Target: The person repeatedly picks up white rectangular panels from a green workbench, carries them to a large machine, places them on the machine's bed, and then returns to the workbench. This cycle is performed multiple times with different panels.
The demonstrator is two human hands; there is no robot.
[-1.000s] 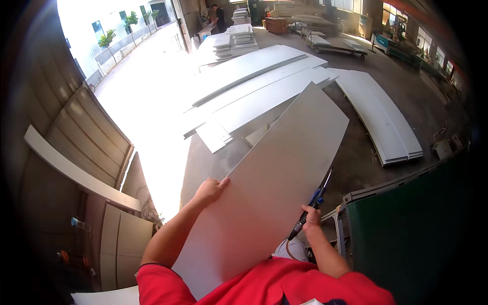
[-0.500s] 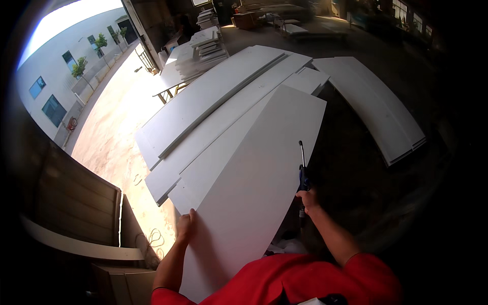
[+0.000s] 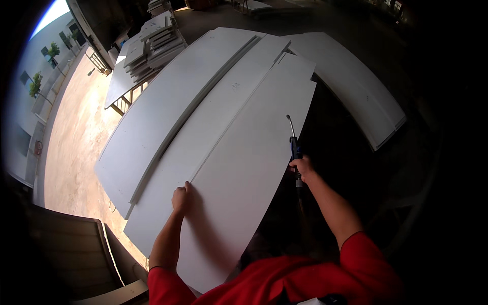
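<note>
A long white panel (image 3: 239, 168) runs away from my body, lying over other white panels. My left hand (image 3: 181, 197) is closed on its left edge. Beside its right edge, my right hand (image 3: 303, 169) is wrapped round a dark blow gun (image 3: 295, 147) with blue parts. The gun's thin metal nozzle (image 3: 290, 124) points away from me and bends at the tip, over the panel's right side. A hose or fitting hangs below the grip into shadow. Whether my right hand also touches the panel I cannot tell.
More white panels (image 3: 168, 112) lie in overlapping layers to the left. Another panel stack (image 3: 356, 86) stands at the right. A pile of boards (image 3: 155, 48) sits on a stand at the far left, by the doorway to a sunlit yard (image 3: 71, 147). Deep shadow covers the right side.
The held panel has slid away from me and leftward over the panels beneath, and now covers more of them. Both hands have moved with it. My view has shifted too.
</note>
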